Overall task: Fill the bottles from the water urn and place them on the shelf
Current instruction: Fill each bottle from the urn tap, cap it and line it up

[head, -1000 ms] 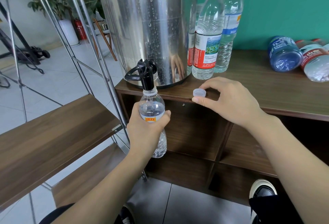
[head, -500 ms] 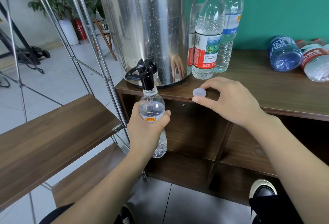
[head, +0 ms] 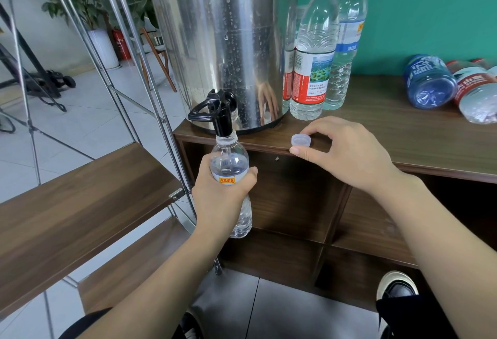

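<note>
The bottle [head: 230,177] is upright under the black tap [head: 219,115] of the urn [head: 215,42], and its open mouth sits right around the spout. The left hand [head: 223,190] is closed around the middle of the bottle and holds it in the air in front of the counter [head: 403,145]. Water seems to reach the shoulder of the bottle, so I judge that the filling step is in hand and near its end; whether water is running now, I cannot tell.

The right hand [head: 341,153] rests at the counter edge, thumb and fingers pinched on the clear cap [head: 300,141].

Next the tap has to be closed, then the bottle lowered straight down from the spout, so nothing spills, and the cap screwed on. After that it goes to the shelf [head: 80,204] at the left, which is near.

Two full bottles [head: 314,50] stand beside the urn, and others [head: 430,80] lie further right.
</note>
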{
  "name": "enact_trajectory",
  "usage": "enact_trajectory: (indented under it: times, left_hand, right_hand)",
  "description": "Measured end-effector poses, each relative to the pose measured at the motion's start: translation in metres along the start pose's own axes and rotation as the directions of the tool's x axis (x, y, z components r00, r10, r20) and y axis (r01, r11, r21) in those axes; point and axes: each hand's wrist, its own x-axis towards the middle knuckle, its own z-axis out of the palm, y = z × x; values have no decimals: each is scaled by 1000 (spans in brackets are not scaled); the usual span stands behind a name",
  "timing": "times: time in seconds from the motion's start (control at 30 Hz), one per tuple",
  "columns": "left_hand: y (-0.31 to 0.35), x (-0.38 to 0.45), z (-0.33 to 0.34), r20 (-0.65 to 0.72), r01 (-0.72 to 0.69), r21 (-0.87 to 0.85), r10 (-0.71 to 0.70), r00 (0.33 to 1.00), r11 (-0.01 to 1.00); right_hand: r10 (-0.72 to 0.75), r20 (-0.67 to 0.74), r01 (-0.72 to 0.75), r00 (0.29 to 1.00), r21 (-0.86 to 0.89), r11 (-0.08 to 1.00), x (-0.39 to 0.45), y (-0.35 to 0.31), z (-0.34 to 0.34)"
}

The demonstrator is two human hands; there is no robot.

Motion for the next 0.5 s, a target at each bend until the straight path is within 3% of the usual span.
enact_trajectory:
  times: [0.5]
  left_hand:
    - [1, -1, 0, 1, 14, -12, -14, 1000, 1000]
  right_hand:
    - [-2, 0, 2, 1000, -1, 1000, 0, 0, 0]
